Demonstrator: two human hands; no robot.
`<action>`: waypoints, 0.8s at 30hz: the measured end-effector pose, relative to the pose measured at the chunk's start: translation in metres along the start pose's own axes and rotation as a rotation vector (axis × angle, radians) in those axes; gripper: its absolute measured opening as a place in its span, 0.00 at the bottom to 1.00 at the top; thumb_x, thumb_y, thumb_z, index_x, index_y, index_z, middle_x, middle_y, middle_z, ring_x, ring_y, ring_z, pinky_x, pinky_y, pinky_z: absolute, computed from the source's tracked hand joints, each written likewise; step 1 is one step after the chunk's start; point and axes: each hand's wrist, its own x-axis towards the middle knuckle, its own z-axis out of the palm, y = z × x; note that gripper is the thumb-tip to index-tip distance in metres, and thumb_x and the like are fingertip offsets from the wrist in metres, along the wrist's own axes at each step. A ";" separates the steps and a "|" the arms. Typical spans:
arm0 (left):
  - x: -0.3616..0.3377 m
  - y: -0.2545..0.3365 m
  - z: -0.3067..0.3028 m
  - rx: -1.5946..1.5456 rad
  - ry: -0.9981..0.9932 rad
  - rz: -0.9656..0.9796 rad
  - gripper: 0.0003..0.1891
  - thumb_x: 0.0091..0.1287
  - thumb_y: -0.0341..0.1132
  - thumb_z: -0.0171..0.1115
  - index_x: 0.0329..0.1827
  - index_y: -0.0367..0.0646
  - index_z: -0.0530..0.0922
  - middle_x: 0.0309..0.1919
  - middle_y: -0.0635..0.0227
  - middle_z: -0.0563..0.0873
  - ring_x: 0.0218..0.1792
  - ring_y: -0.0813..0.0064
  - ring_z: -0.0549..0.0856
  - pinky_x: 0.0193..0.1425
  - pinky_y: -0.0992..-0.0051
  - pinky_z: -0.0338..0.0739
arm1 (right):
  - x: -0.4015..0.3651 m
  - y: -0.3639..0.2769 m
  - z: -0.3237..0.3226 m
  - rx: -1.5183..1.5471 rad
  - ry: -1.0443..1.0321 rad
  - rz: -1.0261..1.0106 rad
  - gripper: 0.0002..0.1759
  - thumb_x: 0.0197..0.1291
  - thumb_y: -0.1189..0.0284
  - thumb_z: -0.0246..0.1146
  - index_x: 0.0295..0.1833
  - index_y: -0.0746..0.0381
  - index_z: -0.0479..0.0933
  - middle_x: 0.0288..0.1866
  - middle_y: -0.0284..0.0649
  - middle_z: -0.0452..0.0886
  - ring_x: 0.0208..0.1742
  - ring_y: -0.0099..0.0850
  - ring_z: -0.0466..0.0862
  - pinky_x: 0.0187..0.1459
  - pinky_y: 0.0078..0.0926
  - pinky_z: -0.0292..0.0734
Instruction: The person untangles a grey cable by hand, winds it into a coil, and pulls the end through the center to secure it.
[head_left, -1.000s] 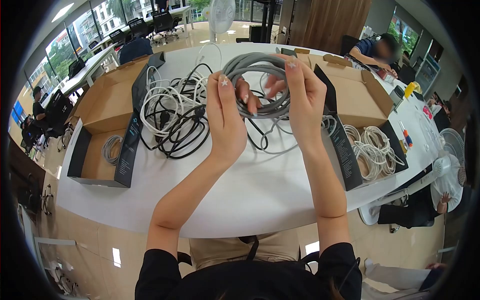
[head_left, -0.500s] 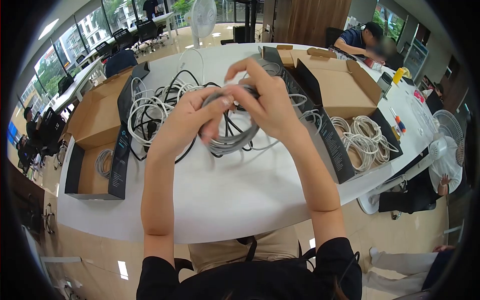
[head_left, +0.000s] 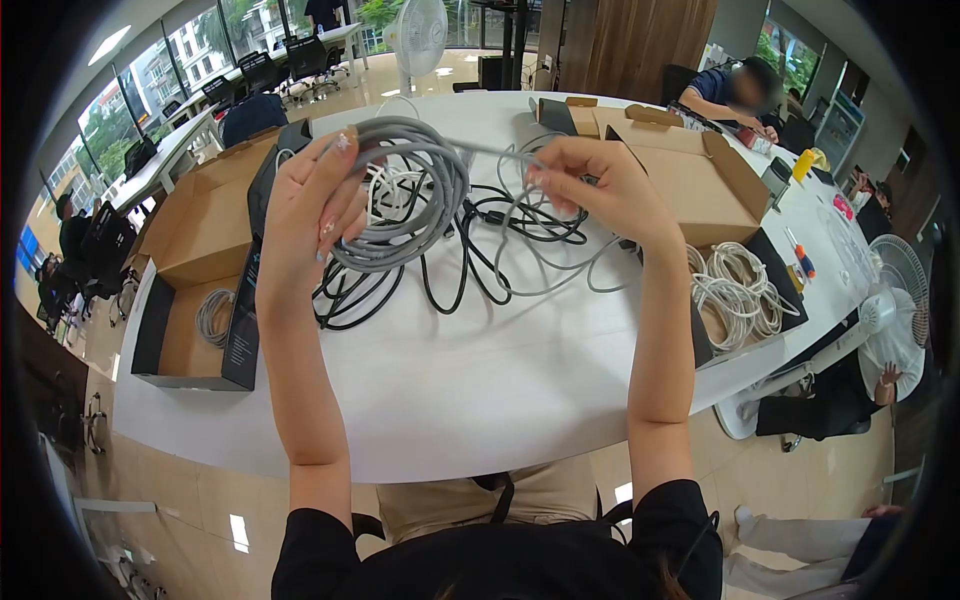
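My left hand (head_left: 322,195) is closed around one side of a coiled grey cable (head_left: 435,205), which hangs over the table in wide loops. A length of that cable runs off the coil's top to my right hand (head_left: 590,185), where thumb and fingers pinch it. Beyond and below the coil lie tangled black cables (head_left: 455,265) on the white table. White cables (head_left: 395,195) show through the coil's middle. A thin loose grey cable loop (head_left: 545,285) rests below my right hand.
An open box (head_left: 190,370) on the left contains a small grey cable coil (head_left: 213,318). On the right, another open box (head_left: 755,345) holds bundled white cables (head_left: 740,295). A screwdriver (head_left: 800,255) lies at the right edge. A person (head_left: 735,95) sits across the table; a fan (head_left: 415,40) stands behind.
My hands have moved apart, the left one leftward with the coil and the right one rightward. A stretch of grey cable now spans between them.
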 end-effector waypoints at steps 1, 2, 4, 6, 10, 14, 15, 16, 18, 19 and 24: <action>0.001 -0.002 -0.001 -0.037 -0.023 0.006 0.17 0.68 0.42 0.48 0.37 0.33 0.73 0.06 0.82 0.59 0.06 0.93 0.54 0.12 0.89 0.52 | -0.001 -0.005 0.002 0.074 0.069 0.017 0.10 0.59 0.70 0.57 0.36 0.67 0.76 0.21 0.30 0.74 0.21 0.14 0.67 0.22 0.12 0.60; 0.003 -0.005 -0.003 -0.074 -0.046 0.012 0.17 0.68 0.42 0.48 0.38 0.33 0.73 0.06 0.82 0.59 0.06 0.93 0.54 0.12 0.88 0.52 | 0.000 -0.008 0.005 0.149 0.138 0.035 0.10 0.59 0.71 0.56 0.36 0.68 0.76 0.19 0.29 0.73 0.20 0.13 0.65 0.21 0.12 0.58; 0.004 -0.009 -0.002 -0.129 -0.069 0.010 0.16 0.68 0.41 0.48 0.39 0.34 0.73 0.07 0.82 0.60 0.07 0.93 0.55 0.12 0.88 0.52 | 0.007 -0.006 0.013 0.199 0.328 -0.093 0.09 0.60 0.72 0.55 0.35 0.68 0.76 0.18 0.27 0.70 0.19 0.13 0.64 0.21 0.11 0.56; 0.006 -0.013 0.006 -0.165 -0.071 -0.011 0.14 0.68 0.41 0.49 0.39 0.35 0.73 0.07 0.82 0.60 0.07 0.93 0.56 0.12 0.88 0.52 | 0.014 0.002 0.016 0.217 0.478 -0.213 0.09 0.61 0.73 0.54 0.35 0.68 0.75 0.17 0.27 0.68 0.19 0.12 0.63 0.21 0.11 0.55; 0.003 -0.025 0.029 -0.003 -0.110 -0.105 0.12 0.67 0.40 0.51 0.40 0.39 0.73 0.07 0.82 0.59 0.08 0.93 0.56 0.12 0.88 0.52 | 0.011 0.003 0.013 0.165 0.650 -0.181 0.09 0.63 0.71 0.53 0.43 0.63 0.75 0.23 0.28 0.74 0.21 0.10 0.64 0.24 0.07 0.62; 0.004 -0.031 0.035 -0.068 -0.136 -0.077 0.12 0.68 0.40 0.50 0.41 0.40 0.72 0.07 0.82 0.59 0.07 0.92 0.56 0.12 0.88 0.52 | 0.009 0.002 0.007 -0.211 0.756 -0.282 0.08 0.60 0.73 0.56 0.43 0.59 0.77 0.19 0.30 0.71 0.19 0.18 0.67 0.22 0.14 0.63; 0.005 -0.033 0.032 -0.078 -0.132 -0.070 0.12 0.68 0.40 0.49 0.42 0.40 0.72 0.07 0.82 0.59 0.07 0.92 0.55 0.11 0.89 0.52 | 0.010 0.004 0.006 -0.320 0.771 -0.334 0.07 0.58 0.74 0.57 0.42 0.57 0.78 0.17 0.31 0.69 0.18 0.21 0.68 0.20 0.18 0.62; 0.006 -0.034 0.031 -0.086 -0.129 -0.063 0.12 0.69 0.40 0.47 0.43 0.40 0.72 0.07 0.81 0.59 0.06 0.92 0.55 0.10 0.89 0.53 | 0.011 0.006 0.006 -0.425 0.755 -0.425 0.08 0.57 0.73 0.58 0.42 0.56 0.78 0.18 0.31 0.69 0.17 0.23 0.68 0.20 0.19 0.63; 0.004 -0.032 0.035 -0.157 -0.074 -0.073 0.12 0.68 0.40 0.49 0.40 0.40 0.72 0.07 0.82 0.59 0.07 0.92 0.55 0.12 0.88 0.51 | 0.014 0.009 0.007 -0.635 0.718 -0.604 0.11 0.54 0.73 0.61 0.44 0.55 0.78 0.20 0.32 0.70 0.17 0.26 0.68 0.19 0.22 0.64; 0.003 -0.031 0.037 -0.190 -0.047 -0.080 0.12 0.68 0.40 0.50 0.39 0.40 0.72 0.07 0.82 0.59 0.07 0.92 0.55 0.12 0.88 0.51 | 0.015 0.009 0.008 -0.638 0.702 -0.613 0.11 0.53 0.72 0.62 0.44 0.55 0.78 0.22 0.31 0.71 0.17 0.26 0.68 0.19 0.22 0.63; 0.004 -0.030 0.035 -0.173 -0.052 -0.015 0.12 0.68 0.40 0.50 0.40 0.40 0.72 0.08 0.81 0.60 0.07 0.92 0.56 0.12 0.88 0.52 | 0.015 0.005 0.014 -0.641 0.747 -0.607 0.09 0.52 0.70 0.63 0.41 0.56 0.79 0.19 0.31 0.72 0.15 0.24 0.67 0.17 0.19 0.60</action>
